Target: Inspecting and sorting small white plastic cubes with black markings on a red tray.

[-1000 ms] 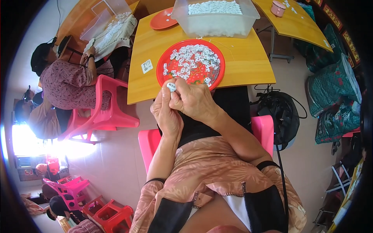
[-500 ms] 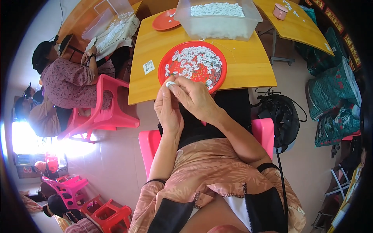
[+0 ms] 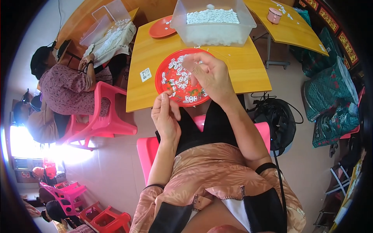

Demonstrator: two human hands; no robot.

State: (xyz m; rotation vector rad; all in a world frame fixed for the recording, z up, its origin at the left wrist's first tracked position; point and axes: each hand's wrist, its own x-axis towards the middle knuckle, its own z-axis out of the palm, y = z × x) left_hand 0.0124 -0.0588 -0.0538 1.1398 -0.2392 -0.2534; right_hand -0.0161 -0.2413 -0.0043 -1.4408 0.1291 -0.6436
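A red round tray [image 3: 158, 84] with a printed pattern lies at the table's near edge. Many small white flat pieces [image 3: 179, 82], with dark spots or holes, are scattered over it. At the tray's near left rim is my left hand [image 3: 166, 118], its thumb and finger pinched together; anything between them is too small to make out. Over the tray's right half hovers my right hand [image 3: 213, 75], fingers apart and their tips blurred, with no piece visible in it. It hides part of the tray and the pieces there.
A clear plastic bin [image 3: 213, 35] full of white pieces stands at the back of the yellow table [image 3: 248, 70]. Left of it lies a red plate [image 3: 161, 28]. A person [image 3: 70, 83] sits at the left. A pink cup [image 3: 274, 15] rests on another table; a black bag [image 3: 276, 120] is at the right.
My hands have come apart; the right moved up and right over the tray. The white piece seen at the fingertips before no longer shows there. The view has shifted slightly.
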